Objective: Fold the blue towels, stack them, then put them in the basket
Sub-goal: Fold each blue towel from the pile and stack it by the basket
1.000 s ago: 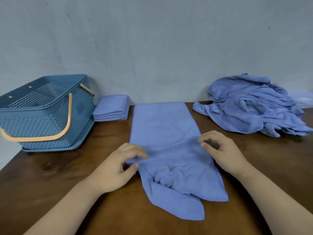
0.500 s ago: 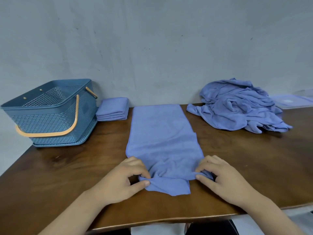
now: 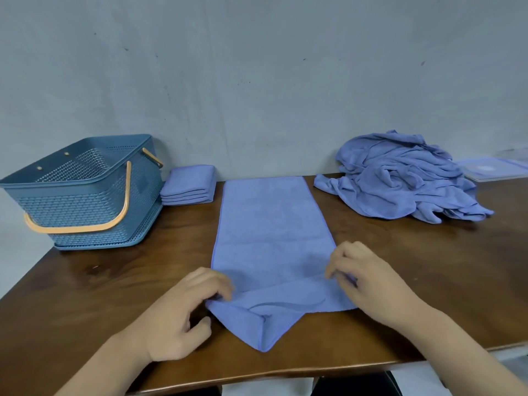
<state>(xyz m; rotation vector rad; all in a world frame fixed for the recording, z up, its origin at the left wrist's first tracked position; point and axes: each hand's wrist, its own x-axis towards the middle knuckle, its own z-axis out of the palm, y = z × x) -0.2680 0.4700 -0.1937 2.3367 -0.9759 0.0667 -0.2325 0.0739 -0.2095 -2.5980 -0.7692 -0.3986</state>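
Head view | towel (image 3: 268,230) lay lengthwise on surface (image 3: 428,267), fold unfinished | left hand (image 3: 183,312) touched left edge, grip unclear | right hand (image 3: 368,284) pinched right edge | folded stack (image 3: 190,181) sat beside basket (image 3: 85,201) | unfolded pile (image 3: 405,178) remained; basketing pending
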